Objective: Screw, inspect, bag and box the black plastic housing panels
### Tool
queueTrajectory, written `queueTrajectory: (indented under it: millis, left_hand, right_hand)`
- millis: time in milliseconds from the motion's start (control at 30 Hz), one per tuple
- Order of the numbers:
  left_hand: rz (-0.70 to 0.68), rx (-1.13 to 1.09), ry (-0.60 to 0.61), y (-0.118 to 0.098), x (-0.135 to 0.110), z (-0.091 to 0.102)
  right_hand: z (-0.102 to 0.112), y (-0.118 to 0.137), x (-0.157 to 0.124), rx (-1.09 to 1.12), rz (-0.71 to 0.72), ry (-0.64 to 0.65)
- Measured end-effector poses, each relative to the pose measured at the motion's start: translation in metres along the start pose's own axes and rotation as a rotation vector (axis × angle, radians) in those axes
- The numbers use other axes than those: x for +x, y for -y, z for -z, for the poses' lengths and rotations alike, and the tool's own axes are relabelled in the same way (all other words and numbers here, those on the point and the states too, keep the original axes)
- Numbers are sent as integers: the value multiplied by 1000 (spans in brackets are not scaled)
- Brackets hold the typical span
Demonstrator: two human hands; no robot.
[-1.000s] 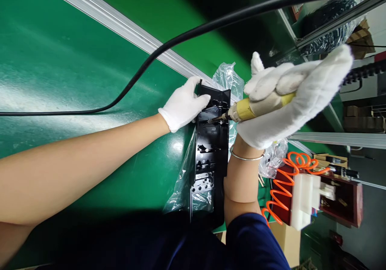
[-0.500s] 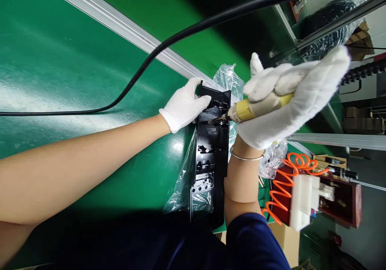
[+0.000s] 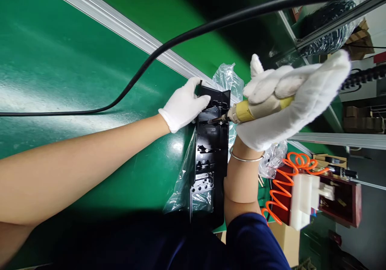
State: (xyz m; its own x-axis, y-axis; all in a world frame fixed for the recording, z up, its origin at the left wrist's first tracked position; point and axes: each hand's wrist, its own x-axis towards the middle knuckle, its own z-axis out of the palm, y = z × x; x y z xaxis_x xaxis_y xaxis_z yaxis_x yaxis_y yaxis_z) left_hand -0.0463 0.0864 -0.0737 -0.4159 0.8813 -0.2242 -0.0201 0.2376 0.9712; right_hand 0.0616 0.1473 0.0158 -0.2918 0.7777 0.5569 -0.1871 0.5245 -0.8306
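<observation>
A long black plastic housing (image 3: 210, 153) lies on clear plastic wrap (image 3: 183, 177) on the green mat. My left hand (image 3: 182, 106), in a white glove, grips the housing's far end, fingers curled over its edge. My right hand (image 3: 289, 99), also gloved, is wrapped round a yellow powered screwdriver (image 3: 256, 110). The screwdriver's bit (image 3: 214, 120) touches the inside of the housing near its far end. A silver bangle sits on my right wrist.
A thick black cable (image 3: 169, 44) arcs over the green mat (image 3: 75, 60). An aluminium rail (image 3: 120, 22) crosses the mat. At the right are an orange coiled hose (image 3: 282, 185), a white block (image 3: 304, 201), a dark red tray (image 3: 346, 201) and bagged parts (image 3: 328, 40).
</observation>
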Motion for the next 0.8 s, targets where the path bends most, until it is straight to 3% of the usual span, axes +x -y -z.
queueTrajectory:
  millis: [133, 333, 467, 600, 800]
  left_hand:
    - [-19, 23, -6, 1, 0, 0]
    - [-17, -1, 2, 4, 0, 0]
    - [-31, -10, -6, 6, 2, -1]
    - [-38, 1, -2, 6, 2, -1]
    - [-37, 11, -6, 5, 1, -1]
  right_hand:
    - [4, -4, 2, -25, 62, -25]
    - [9, -11, 3, -86, 2, -108]
    - [6, -10, 2, -32, 34, -68]
    - [1, -7, 2, -36, -41, -34]
    - [-1, -5, 5, -24, 24, 15]
